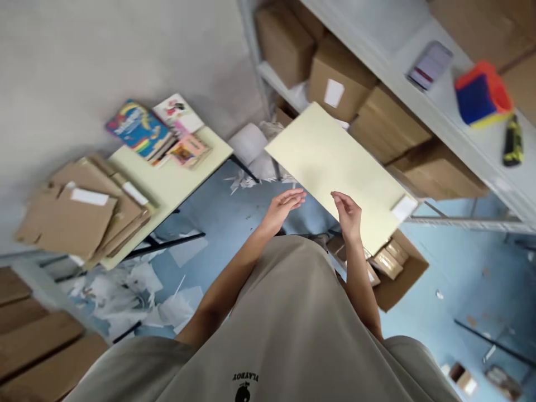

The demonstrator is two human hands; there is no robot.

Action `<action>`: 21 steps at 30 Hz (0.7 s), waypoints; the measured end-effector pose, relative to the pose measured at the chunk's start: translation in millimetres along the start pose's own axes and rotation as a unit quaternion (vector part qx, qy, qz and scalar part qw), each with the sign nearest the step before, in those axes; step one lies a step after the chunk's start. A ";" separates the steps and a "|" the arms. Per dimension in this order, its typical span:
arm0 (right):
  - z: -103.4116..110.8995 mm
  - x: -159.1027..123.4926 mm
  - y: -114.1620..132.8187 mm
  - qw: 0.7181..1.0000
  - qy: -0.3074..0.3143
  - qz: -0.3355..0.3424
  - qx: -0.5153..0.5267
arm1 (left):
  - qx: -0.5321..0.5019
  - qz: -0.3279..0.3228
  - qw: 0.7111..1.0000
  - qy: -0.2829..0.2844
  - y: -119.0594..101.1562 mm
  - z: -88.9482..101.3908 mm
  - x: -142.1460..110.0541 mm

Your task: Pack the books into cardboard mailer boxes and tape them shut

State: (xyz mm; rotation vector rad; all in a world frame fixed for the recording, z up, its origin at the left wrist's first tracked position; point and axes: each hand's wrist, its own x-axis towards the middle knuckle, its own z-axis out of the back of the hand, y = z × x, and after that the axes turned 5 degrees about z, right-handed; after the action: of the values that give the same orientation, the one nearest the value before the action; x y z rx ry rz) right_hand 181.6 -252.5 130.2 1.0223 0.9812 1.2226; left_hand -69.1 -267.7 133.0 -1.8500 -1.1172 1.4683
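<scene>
The person's left hand (285,209) is raised in front of the grey shirt (288,312), palm turned inward, its grip loosely spread with the fingers lying side by side. The right hand (349,216) is level with it and well apart, its grip also loosely spread, the fingers partly bent toward the thumb. The pale tabletop (335,156) is just ahead of both hands, set askew; the right hand overlaps its near edge in this view, and whether they touch cannot be told. A small white item (404,207) lies at its right corner.

Below that corner stands an open carton (412,263) holding wrapped packages (387,262). To the left, a second tabletop (173,181) bears a blue book (140,131) and stacked flattened cardboard (71,215). White paper scraps (125,290) litter the blue floor (226,206) beneath. On the shelf (393,42) at upper right lie a phone (431,65) and a red, blue and yellow object (481,95), above brown boxes (341,67).
</scene>
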 end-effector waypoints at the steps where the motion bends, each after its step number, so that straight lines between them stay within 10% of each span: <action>1: -25.8 5.8 6.6 1.000 0.029 0.004 0.006 | -0.018 -0.013 0.999 -0.027 -5.3 23.5 -3.9; 8: -174.0 43.6 51.8 0.972 0.232 0.038 0.016 | -0.108 -0.053 0.971 -0.208 -12.5 159.8 -33.3; 21: -414.0 147.3 60.1 0.892 0.451 -0.014 0.002 | -0.213 -0.019 0.894 -0.393 -50.8 320.0 0.9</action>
State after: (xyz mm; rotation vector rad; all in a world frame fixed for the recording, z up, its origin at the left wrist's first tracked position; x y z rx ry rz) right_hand -219.0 -70.1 76.3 0.3903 1.6916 1.7100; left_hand -389.6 -269.3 85.5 -1.4611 -1.9664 2.1645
